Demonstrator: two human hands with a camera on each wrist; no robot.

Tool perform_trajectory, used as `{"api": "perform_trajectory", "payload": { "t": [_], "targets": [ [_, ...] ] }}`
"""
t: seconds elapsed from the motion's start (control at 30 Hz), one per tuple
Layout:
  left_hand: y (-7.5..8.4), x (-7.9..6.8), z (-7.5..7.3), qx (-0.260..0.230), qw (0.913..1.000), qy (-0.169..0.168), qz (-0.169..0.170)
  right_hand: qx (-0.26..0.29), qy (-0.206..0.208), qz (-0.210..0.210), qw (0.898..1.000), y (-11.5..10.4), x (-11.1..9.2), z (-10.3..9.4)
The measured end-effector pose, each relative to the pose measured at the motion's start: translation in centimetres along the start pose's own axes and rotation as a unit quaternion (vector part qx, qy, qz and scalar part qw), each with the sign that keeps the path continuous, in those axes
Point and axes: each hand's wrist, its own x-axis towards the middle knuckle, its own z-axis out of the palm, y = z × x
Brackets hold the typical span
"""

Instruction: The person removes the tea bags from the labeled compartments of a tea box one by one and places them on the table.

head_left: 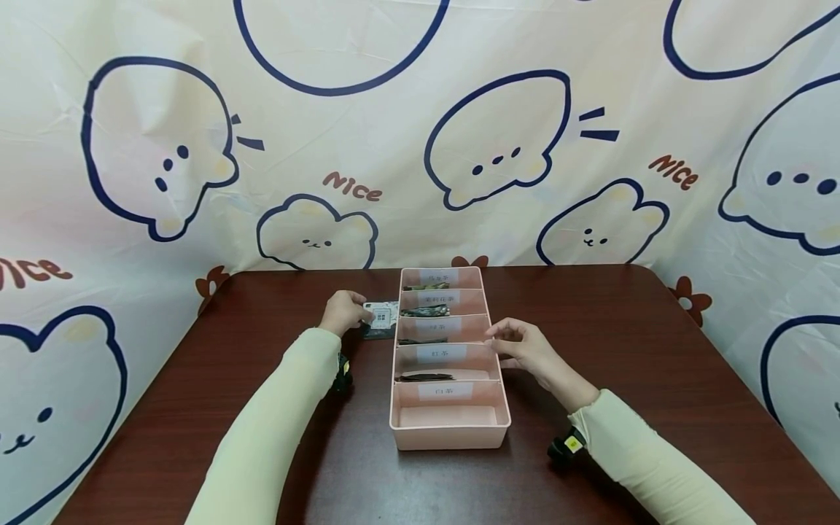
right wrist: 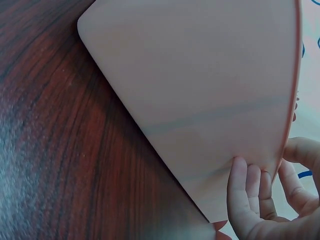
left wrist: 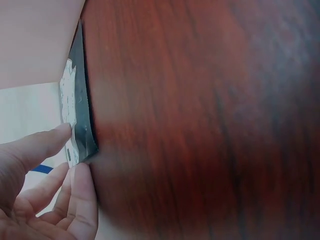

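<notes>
A long pink divided box (head_left: 450,437) stands on the table, with a white paper label in Chinese on each compartment. My left hand (head_left: 343,313) pinches the edge of a flat green-and-white tea sachet (head_left: 382,321) at the box's left side. In the left wrist view the sachet (left wrist: 82,115) shows a dark underside, and my thumb (left wrist: 55,140) is on its pale face. My right hand (head_left: 525,351) grips the box's right rim; in the right wrist view several fingers (right wrist: 240,185) lie against the outer wall (right wrist: 200,90).
Dark green sachets (head_left: 425,310) lie in the rear compartments, and a dark sachet (head_left: 425,377) lies in the one labelled red tea. The front compartment (head_left: 449,415) holds nothing visible. A cartoon-print cloth (head_left: 407,146) hangs behind the brown wooden table (head_left: 262,292).
</notes>
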Motion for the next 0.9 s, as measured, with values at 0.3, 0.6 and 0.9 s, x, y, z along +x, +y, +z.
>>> {"api": "perform_trajectory", "payload": {
  "t": [0.3, 0.6, 0.9],
  "targets": [
    [0.03, -0.1, -0.05, 0.004, 1.0, -0.007, -0.003, -0.007, 0.004, 0.002, 1.0, -0.07, 0.0, 0.05],
    [-0.31, 0.3, -0.03, -0.003, 0.9999, -0.012, -0.011, -0.009, 0.011, 0.008, 1.0, -0.14, 0.03, 0.25],
    [-0.24, -0.05, -0.4, -0.028, 0.9995, -0.016, -0.002, -0.006, 0.011, 0.006, 1.0, -0.15, -0.06, 0.26]
  ]
}}
